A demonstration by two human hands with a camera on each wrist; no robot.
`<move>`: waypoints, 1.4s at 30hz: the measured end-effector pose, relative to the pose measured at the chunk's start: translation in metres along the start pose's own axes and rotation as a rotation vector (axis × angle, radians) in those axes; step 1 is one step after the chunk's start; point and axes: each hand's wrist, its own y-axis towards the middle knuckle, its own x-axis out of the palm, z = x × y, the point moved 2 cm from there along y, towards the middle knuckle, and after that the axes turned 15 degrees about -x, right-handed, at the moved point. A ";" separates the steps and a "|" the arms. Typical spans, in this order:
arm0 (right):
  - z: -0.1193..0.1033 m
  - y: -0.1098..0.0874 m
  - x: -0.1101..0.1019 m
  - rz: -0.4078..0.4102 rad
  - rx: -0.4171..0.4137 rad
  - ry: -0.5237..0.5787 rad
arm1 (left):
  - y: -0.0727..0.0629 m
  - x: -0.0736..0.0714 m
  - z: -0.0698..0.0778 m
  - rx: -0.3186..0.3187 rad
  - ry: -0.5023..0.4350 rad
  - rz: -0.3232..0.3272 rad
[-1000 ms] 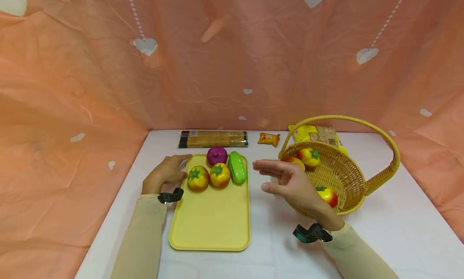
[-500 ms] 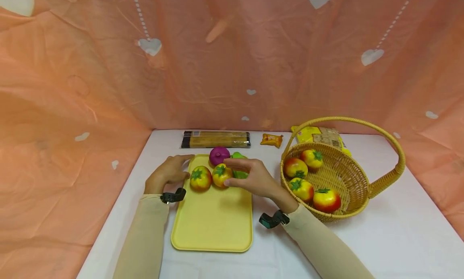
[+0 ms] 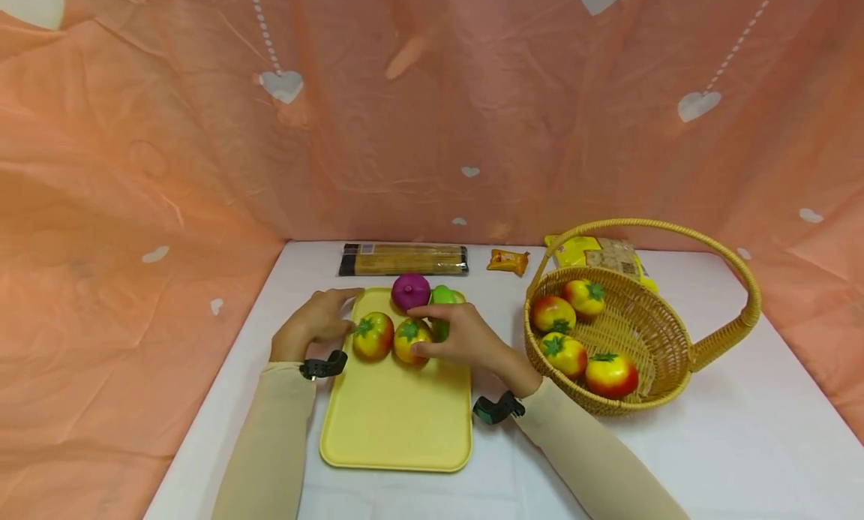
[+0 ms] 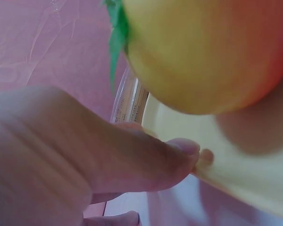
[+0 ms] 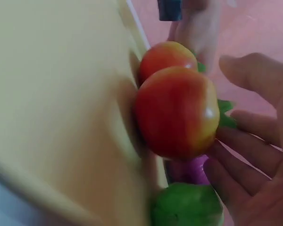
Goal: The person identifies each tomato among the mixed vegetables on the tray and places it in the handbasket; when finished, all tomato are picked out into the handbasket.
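A yellow tray (image 3: 394,422) lies on the table; my left hand (image 3: 312,326) pinches its left rim near the far corner, thumb on top (image 4: 172,162). On the tray, a red-yellow tomato (image 3: 373,338) sits close to those fingers. Beside it is a second tomato (image 3: 407,344), with my right hand (image 3: 469,340) around its right side. In the right wrist view the right thumb stands apart from this tomato (image 5: 177,113), and the other fingers extend close to its leafy top. A purple onion (image 3: 410,292) and a green vegetable (image 3: 442,296), partly hidden by the right hand, lie behind.
Right of the tray stands a wicker basket (image 3: 664,321) with a tall handle and several tomatoes inside. Along the back lie a clear packet of thin brown sticks (image 3: 408,260), a small orange snack packet (image 3: 508,262) and a yellow bag (image 3: 574,251).
My right hand has come left from beside the basket to the right-hand tomato on the tray. That tomato has shifted slightly toward me. The left hand has kept its place on the rim.
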 end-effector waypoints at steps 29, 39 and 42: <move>-0.017 -0.025 0.025 -0.086 0.078 0.150 | 0.001 0.001 0.000 -0.027 0.003 -0.012; -0.021 -0.025 0.025 -0.084 0.092 0.247 | 0.001 0.001 0.001 -0.028 0.006 -0.012; -0.021 -0.024 0.026 -0.091 0.076 0.214 | 0.000 0.001 0.000 -0.009 0.010 0.003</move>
